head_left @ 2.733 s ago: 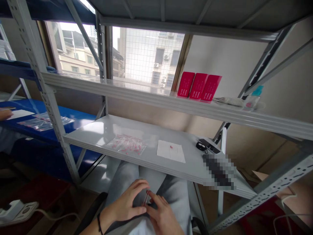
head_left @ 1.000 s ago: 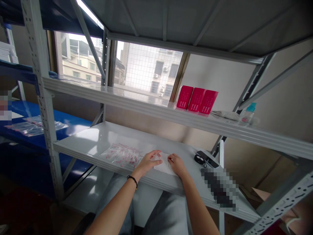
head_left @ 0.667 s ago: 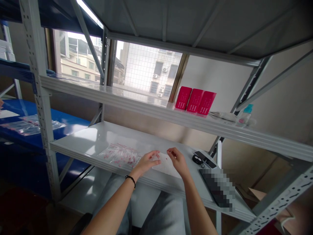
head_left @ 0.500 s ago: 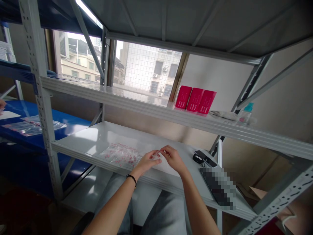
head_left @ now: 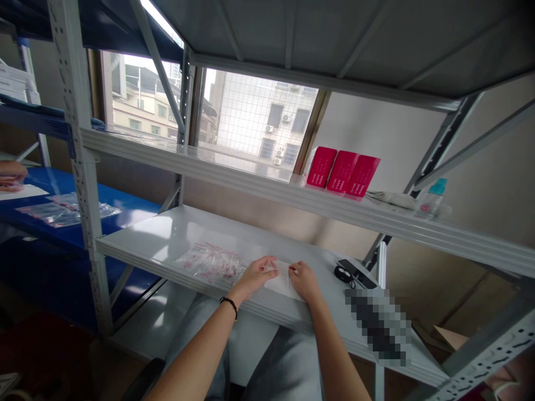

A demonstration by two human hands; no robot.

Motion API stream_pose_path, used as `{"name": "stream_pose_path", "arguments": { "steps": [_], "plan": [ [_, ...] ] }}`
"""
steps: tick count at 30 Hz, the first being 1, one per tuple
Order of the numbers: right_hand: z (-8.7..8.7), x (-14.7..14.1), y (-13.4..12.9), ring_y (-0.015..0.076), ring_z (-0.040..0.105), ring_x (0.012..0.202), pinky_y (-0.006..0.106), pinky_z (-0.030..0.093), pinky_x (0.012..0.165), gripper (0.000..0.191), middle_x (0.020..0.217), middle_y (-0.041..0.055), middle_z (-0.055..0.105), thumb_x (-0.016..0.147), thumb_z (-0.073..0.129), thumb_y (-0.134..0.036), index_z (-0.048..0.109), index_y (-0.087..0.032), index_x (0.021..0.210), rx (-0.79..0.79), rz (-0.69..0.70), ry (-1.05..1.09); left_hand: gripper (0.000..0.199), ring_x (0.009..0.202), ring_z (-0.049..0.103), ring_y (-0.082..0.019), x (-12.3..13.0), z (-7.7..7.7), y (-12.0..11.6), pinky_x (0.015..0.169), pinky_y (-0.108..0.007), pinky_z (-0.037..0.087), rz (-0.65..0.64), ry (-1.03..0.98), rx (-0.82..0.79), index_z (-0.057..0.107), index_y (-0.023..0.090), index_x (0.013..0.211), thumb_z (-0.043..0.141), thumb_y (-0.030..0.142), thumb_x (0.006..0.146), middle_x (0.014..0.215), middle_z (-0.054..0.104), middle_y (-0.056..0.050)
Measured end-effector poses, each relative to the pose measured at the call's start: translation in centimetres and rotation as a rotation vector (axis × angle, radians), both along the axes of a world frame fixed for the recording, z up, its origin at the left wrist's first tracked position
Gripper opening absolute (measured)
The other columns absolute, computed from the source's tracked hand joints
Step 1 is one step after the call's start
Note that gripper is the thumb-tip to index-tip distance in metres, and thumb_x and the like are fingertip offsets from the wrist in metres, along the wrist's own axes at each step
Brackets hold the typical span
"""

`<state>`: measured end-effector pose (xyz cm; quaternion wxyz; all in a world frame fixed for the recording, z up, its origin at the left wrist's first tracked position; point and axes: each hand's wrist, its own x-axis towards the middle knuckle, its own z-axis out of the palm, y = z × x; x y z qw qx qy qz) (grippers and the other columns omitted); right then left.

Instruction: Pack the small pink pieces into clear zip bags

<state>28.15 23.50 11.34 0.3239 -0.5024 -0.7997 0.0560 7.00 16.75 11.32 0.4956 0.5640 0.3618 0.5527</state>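
Observation:
My left hand [head_left: 259,274], with a dark band on its wrist, curls its thumb and fingers around what looks like a small clear plastic bag [head_left: 271,266] with a hint of pink. To its right, my right hand [head_left: 303,279] has its fingers bent and pinched together; whatever is between them is too small to make out. A white sheet [head_left: 279,285] lies on the shelf under and between both hands. Left of my left hand is a pile of clear plastic bags [head_left: 213,263] with pinkish-red strips and marks.
Black earphone case [head_left: 343,273], dark phone-like slab [head_left: 358,274] and a pixelated dark object [head_left: 376,323] lie to the right. Red boxes [head_left: 343,171] and a teal-capped bottle [head_left: 433,197] stand on the upper shelf [head_left: 234,172]. Another person's hand [head_left: 11,175] is at the blue table [head_left: 137,192].
My hands, which met at the fingertips, have separated; the right one has moved right and down. More of the white sheet shows between them. The whole view has shifted slightly.

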Motion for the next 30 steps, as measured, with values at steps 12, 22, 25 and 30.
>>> {"name": "stream_pose_path", "arguments": {
  "steps": [12,22,25,30],
  "plan": [
    [5.1,-1.9,-2.2,0.0203,0.06,0.074,0.033,0.049,0.074,0.029,0.094,0.008,0.07,0.096,0.049,-0.041,0.07,-0.02,0.093,0.051,0.095,0.243,0.052,0.106,0.062,-0.024,-0.1,0.1,-0.3,0.089,-0.031,0.045,0.018,-0.016,0.042,0.067,0.019,0.124,0.079,0.039,0.078,0.117,0.069,-0.01],
    [6.9,-2.7,-5.3,0.0193,0.063,0.087,0.031,0.05,0.074,0.028,0.109,0.008,0.067,0.097,0.048,-0.035,0.072,-0.022,0.107,-0.022,0.326,0.321,0.048,0.097,0.061,-0.022,-0.3,1.4,-1.5,0.076,-0.028,0.043,-0.059,-0.101,-0.053,0.069,0.019,0.121,0.072,0.046,0.083,0.108,0.069,-0.008],
    [7.1,-2.0,-7.8,0.0194,0.062,0.094,0.029,0.05,0.074,0.026,0.119,0.0086,0.062,0.098,0.052,-0.035,0.07,-0.025,0.114,-0.093,0.477,0.265,0.047,0.092,0.061,-0.022,-0.5,1.4,-2.8,0.073,-0.027,0.042,-0.194,-0.161,-0.074,0.072,0.015,0.113,0.068,0.053,0.085,0.099,0.07,-0.009],
    [6.2,-1.7,-14.5,0.0209,0.058,0.111,0.03,0.047,0.093,0.027,0.118,0.0079,0.057,0.101,0.052,-0.036,0.072,-0.022,0.089,-0.22,0.571,0.231,0.056,0.077,0.061,-0.02,-1.7,0.2,-8.1,0.071,-0.03,0.045,-0.463,-0.085,-0.046,0.074,0.013,0.103,0.057,0.064,0.089,0.088,0.07,-0.009]
  ]
}}
